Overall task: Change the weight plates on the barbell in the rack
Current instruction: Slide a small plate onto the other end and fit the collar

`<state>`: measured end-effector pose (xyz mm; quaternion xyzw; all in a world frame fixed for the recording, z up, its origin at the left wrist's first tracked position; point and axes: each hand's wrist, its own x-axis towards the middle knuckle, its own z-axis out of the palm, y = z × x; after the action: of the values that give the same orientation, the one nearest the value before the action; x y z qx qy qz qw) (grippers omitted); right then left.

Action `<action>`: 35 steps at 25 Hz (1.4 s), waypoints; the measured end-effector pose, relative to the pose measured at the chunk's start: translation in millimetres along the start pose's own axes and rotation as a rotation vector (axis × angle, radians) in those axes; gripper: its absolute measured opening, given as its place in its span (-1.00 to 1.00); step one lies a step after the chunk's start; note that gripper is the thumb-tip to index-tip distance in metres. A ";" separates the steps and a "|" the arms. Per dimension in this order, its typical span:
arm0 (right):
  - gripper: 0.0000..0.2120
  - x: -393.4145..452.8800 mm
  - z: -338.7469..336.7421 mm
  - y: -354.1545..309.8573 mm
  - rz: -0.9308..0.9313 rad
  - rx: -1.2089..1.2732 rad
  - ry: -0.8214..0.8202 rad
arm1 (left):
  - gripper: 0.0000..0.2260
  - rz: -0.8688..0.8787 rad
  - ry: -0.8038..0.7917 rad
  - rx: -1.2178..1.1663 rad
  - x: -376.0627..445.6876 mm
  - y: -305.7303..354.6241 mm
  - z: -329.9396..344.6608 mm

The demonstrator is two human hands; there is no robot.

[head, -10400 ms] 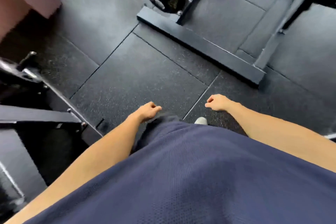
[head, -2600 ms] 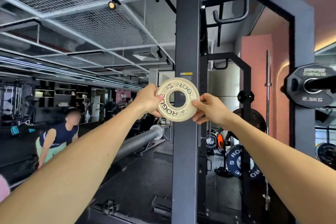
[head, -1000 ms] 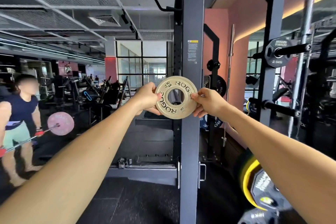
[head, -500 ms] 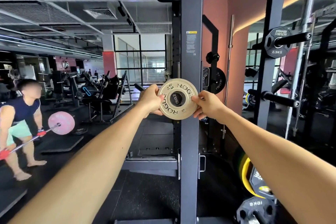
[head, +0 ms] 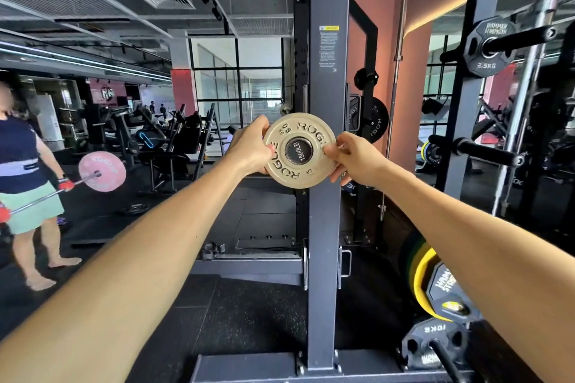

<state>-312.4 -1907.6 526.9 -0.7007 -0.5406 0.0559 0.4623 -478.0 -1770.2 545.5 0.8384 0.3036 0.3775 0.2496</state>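
two hands are holding a small cream plate (head: 299, 151) upright at arm's length, right in front of the dark rack upright (head: 323, 71). the left hand (head: 251, 148) is gripping the plate's left rim, fingers curled behind it and thumb on the face; the right hand (head: 350, 157) is pinching the right rim in the same grip. the plate's centre hole is sitting around the barbell end cap (head: 298, 150), which is reading 1500lb, so the plate is on the sleeve tip or just at it; how far on, i cannot tell. off to the right a black 2.5kg plate (head: 488, 47) is hanging on a storage peg, and low down a yellow plate (head: 426, 283) is resting beside a black 10kg plate (head: 432, 342). at far left another person (head: 21, 171) is holding a bar with a pink plate (head: 102, 168).
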 end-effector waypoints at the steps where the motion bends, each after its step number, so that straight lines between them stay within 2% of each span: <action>1: -0.82 -0.3 1.7 2.1 -0.006 0.003 0.010 | -0.84 0.042 0.022 0.033 -0.8 -1.4 1.5; 5: -0.82 8.3 6.4 8.2 0.011 -0.016 0.034 | -0.81 0.150 0.096 0.138 4.3 -1.4 5.2; 14: -0.81 88.6 9.9 45.5 0.054 -0.028 -0.018 | -0.77 0.092 0.111 0.190 74.6 -26.6 34.1; 22: -0.82 189.3 22.6 101.0 0.064 0.026 -0.033 | -0.73 0.053 0.104 0.200 174.4 -62.6 71.8; 35: -0.83 318.3 32.9 155.7 0.086 -0.053 -0.047 | -0.75 0.009 0.116 0.222 311.4 -121.0 125.8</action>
<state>-91.2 -1628.9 532.2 -0.7338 -0.5222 0.0777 0.4276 -252.9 -1493.2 542.8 0.8392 0.3535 0.3904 0.1354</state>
